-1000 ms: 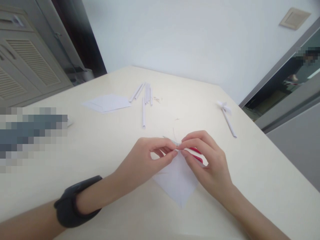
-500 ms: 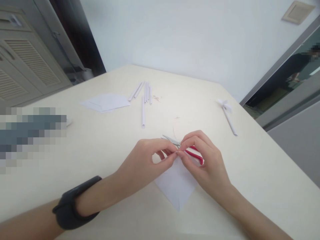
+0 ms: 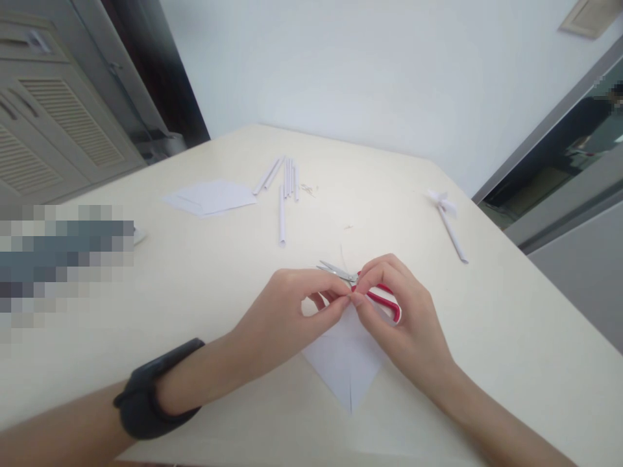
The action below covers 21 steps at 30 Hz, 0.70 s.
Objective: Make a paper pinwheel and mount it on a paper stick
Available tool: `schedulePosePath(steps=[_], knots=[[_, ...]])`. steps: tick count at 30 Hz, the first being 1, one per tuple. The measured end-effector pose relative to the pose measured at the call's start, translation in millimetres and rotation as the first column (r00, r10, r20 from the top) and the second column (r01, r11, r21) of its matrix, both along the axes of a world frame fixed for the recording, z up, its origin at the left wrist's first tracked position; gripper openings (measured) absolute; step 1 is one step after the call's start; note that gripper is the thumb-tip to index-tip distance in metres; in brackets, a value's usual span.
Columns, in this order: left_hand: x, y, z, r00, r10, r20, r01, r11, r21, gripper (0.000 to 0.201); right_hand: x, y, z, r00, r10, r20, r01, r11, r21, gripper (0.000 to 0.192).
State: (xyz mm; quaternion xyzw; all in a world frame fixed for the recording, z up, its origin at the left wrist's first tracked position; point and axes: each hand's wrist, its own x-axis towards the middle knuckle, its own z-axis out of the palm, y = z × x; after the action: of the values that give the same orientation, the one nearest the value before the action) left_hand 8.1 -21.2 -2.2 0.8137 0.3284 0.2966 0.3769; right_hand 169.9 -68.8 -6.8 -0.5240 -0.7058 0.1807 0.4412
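Left hand (image 3: 287, 311) and right hand (image 3: 399, 318) meeting at mid-table, thumb and forefinger of each pinched shut on the top corner of a white paper (image 3: 348, 363), apparently to pull two flaps together at one point. Paper lying flat toward the near edge, creased down the middle, its lower tip pointing at that edge. Scissors (image 3: 363, 288) just behind the fingertips, red handles partly under the right hand, blades slightly apart and pointing left; parked within reach, not held. Toward the far edge, a row of rolled paper sticks (image 3: 285, 188), kept clear of the work. Left of those, a flat sheet (image 3: 209, 196). Near the right edge, a finished pinwheel (image 3: 450, 220), set aside. Black wristband (image 3: 156, 389) on the left wrist.
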Motion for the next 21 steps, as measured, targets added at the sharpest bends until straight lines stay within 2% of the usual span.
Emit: schedulePosePath(steps=[9,14,18,21], knots=[[-2.7,-0.9,3.8,0.999,0.038,0.019,-0.038,0.999,-0.007,0.016,1.2,-1.1,3.2,1.000,-0.002,-0.006,0.003,1.000,0.015,0.011],[-1.3,-3.2,8.0,0.998,0.047,-0.039,-0.047,0.999,-0.003,0.017,0.5,-1.3,3.9,1.000,0.010,-0.009,-0.010,1.000,0.005,0.009],[-1.0,-3.6,5.7,0.999,0.038,-0.007,-0.038,0.999,0.029,0.017,-0.1,-0.1,3.6,1.000,-0.006,0.019,0.006,1.000,0.021,0.011],[-1.2,-3.2,4.0,1.000,0.020,0.010,-0.020,1.000,0.001,0.017,-0.2,0.6,1.9,0.999,-0.033,0.020,0.033,0.999,0.030,0.012]])
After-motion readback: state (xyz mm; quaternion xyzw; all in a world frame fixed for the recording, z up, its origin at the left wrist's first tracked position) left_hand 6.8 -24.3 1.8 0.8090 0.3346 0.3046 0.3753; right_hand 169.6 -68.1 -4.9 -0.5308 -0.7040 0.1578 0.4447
